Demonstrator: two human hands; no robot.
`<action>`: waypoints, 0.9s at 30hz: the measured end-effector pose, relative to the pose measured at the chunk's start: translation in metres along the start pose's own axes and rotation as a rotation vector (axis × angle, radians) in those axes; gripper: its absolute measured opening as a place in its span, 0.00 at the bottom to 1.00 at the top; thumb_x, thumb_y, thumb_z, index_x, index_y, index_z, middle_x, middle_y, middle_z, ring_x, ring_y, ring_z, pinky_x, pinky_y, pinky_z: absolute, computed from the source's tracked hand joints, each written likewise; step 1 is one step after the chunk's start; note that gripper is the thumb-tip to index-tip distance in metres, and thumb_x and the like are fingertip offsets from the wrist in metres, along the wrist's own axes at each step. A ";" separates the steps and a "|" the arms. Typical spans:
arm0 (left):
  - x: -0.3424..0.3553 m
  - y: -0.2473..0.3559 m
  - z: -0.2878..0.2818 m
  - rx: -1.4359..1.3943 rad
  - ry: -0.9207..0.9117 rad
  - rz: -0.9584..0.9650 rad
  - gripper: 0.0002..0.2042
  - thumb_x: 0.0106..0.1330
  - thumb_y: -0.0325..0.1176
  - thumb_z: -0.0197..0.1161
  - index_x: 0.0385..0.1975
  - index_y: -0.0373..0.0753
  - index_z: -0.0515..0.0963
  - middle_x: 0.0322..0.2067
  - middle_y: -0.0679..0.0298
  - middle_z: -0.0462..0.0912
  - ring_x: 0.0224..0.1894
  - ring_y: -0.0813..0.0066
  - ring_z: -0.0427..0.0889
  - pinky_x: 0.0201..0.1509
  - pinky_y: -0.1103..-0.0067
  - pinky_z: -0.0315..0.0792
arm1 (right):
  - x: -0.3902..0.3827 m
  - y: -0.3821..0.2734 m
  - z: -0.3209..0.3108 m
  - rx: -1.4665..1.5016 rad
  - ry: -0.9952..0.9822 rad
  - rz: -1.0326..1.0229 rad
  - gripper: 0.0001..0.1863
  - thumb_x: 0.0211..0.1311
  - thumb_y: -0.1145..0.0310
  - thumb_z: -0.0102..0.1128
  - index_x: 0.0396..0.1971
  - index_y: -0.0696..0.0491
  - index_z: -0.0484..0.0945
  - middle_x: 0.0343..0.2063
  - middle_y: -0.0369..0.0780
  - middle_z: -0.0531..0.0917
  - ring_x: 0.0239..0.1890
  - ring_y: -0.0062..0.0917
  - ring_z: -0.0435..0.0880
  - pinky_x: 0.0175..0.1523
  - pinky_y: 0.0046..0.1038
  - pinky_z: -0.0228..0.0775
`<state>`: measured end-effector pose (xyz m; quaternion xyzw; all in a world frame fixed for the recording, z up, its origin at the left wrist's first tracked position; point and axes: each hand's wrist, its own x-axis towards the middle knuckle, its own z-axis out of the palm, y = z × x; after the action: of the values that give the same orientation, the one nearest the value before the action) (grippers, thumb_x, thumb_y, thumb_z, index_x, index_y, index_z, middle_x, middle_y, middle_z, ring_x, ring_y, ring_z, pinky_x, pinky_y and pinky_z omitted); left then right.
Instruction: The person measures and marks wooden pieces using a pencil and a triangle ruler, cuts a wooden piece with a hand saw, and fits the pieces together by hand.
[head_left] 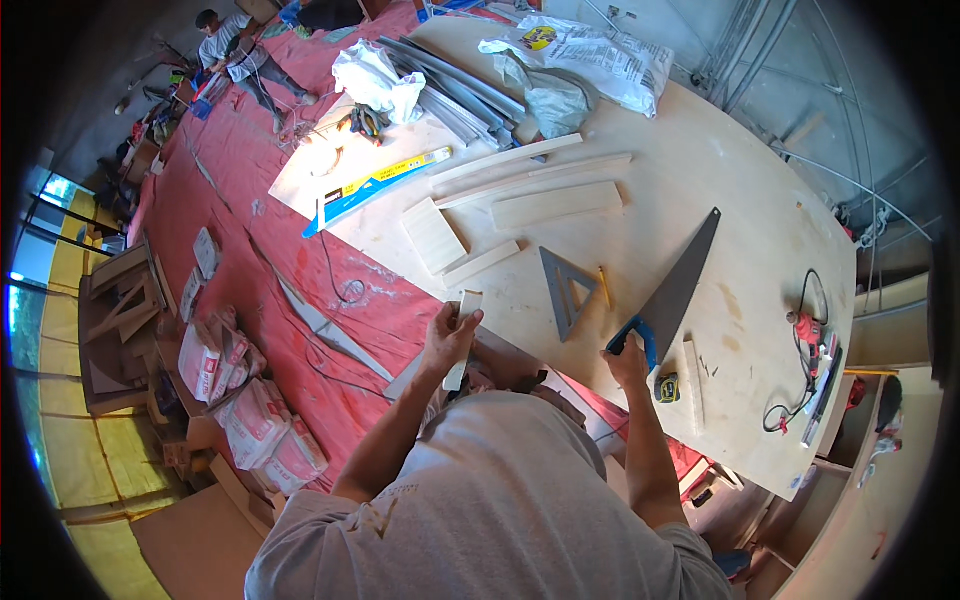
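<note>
My left hand [450, 338] grips a short, pale wooden strip [471, 305] held upright near the board's front edge. My right hand [626, 358] is closed on the blue handle of a hand saw [680, 268], whose long grey blade points up and right over the plywood top [760, 210]. Between my hands, farther back, lie a grey triangular square [560, 290] and a yellow pencil [605, 287]. A tape measure [666, 388] and a narrow offcut [692, 385] are beside my right hand. Loose wooden pieces [433, 235] lie behind the square.
A red power tool [805, 328] with cord sits at right. Bags [590, 55], metal channels [460, 95] and pliers [368, 122] are at the back. Sacks [255, 420] lie on red sheeting [345, 370]. A co-worker [240, 60] stands far left. Wooden shelving [880, 430] borders the right.
</note>
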<state>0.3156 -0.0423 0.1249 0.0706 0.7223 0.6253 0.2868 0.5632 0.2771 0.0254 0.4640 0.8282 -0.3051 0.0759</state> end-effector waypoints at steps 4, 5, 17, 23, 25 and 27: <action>0.005 0.000 -0.001 0.099 0.014 0.001 0.19 0.70 0.46 0.74 0.45 0.37 0.79 0.28 0.70 0.79 0.27 0.83 0.79 0.31 0.80 0.77 | -0.002 -0.001 0.000 -0.014 0.024 -0.030 0.44 0.53 0.52 0.81 0.65 0.60 0.72 0.52 0.54 0.88 0.58 0.49 0.86 0.63 0.45 0.76; 0.007 -0.001 -0.001 0.132 0.008 0.023 0.20 0.70 0.47 0.74 0.46 0.36 0.80 0.28 0.70 0.80 0.28 0.83 0.79 0.31 0.80 0.77 | -0.002 -0.002 -0.002 -0.024 0.014 -0.030 0.42 0.53 0.53 0.81 0.63 0.59 0.73 0.52 0.54 0.87 0.58 0.50 0.85 0.63 0.46 0.76; 0.025 0.000 0.008 0.122 -0.116 0.072 0.26 0.71 0.45 0.73 0.62 0.36 0.76 0.31 0.67 0.82 0.27 0.82 0.80 0.30 0.80 0.76 | 0.000 0.014 0.017 -0.049 0.244 -0.163 0.36 0.52 0.57 0.81 0.58 0.57 0.75 0.57 0.55 0.82 0.61 0.52 0.81 0.63 0.46 0.76; 0.050 0.008 0.008 0.264 -0.256 0.045 0.27 0.68 0.44 0.76 0.62 0.36 0.78 0.34 0.65 0.84 0.33 0.80 0.80 0.37 0.78 0.75 | -0.017 -0.020 0.004 -0.059 0.215 -0.080 0.23 0.62 0.57 0.74 0.50 0.55 0.82 0.55 0.51 0.83 0.58 0.50 0.83 0.58 0.47 0.78; 0.062 0.013 0.007 0.333 -0.310 0.067 0.27 0.67 0.44 0.76 0.60 0.36 0.79 0.35 0.65 0.85 0.35 0.78 0.81 0.39 0.76 0.76 | -0.017 -0.057 0.003 0.122 0.209 -0.160 0.16 0.70 0.56 0.66 0.41 0.56 0.85 0.44 0.51 0.86 0.50 0.50 0.86 0.51 0.49 0.78; 0.073 0.020 0.010 0.395 -0.360 0.089 0.26 0.66 0.44 0.77 0.59 0.36 0.80 0.37 0.64 0.86 0.38 0.76 0.82 0.42 0.74 0.77 | -0.027 -0.119 -0.002 0.415 0.037 -0.228 0.20 0.79 0.52 0.57 0.40 0.56 0.85 0.30 0.45 0.84 0.31 0.32 0.88 0.39 0.39 0.79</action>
<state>0.2550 0.0039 0.1190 0.2670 0.7640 0.4616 0.3632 0.4816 0.2131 0.0894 0.3788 0.7959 -0.4669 -0.0714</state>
